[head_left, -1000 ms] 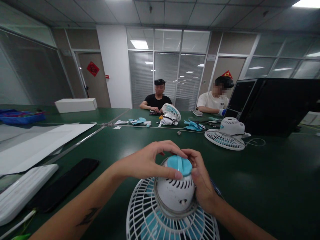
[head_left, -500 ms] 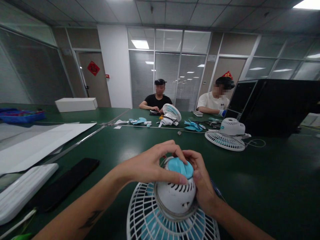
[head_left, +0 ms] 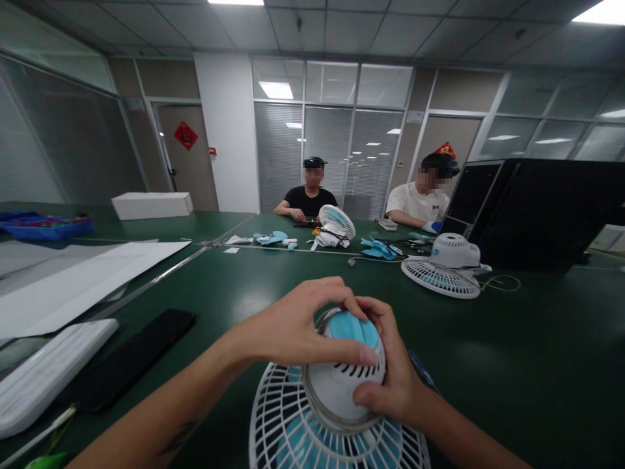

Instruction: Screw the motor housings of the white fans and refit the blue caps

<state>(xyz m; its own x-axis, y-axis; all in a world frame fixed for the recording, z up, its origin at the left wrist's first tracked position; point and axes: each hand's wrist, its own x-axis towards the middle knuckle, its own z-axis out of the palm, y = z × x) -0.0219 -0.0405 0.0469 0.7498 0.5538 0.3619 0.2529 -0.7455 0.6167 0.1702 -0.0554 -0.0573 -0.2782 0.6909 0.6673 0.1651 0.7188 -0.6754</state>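
A white fan (head_left: 276, 407) lies grille down in front of me, its pale blue blades showing through the ribs. Its round slotted housing (head_left: 332, 391) points up and carries a blue knob (head_left: 349, 327) with a raised bar. My left hand (head_left: 303, 326) arches over the top, fingertips and thumb closed around the knob's edge. From the right, my right hand (head_left: 393, 374) grips the housing, its thumb pressed on the front wall and its fingers partly hidden behind the knob.
Another white fan (head_left: 442, 273) lies at the right near a black computer case (head_left: 537, 215). Further back are a small fan (head_left: 336, 225) and loose blue blades (head_left: 378, 247). A black phone (head_left: 141, 355) and a white slab (head_left: 53, 374) are at left. Two people sit opposite.
The blue knob's raised bar has turned a little, with my left thumb shifting right. My right thumb has slid down from beside the knob onto the housing's front.
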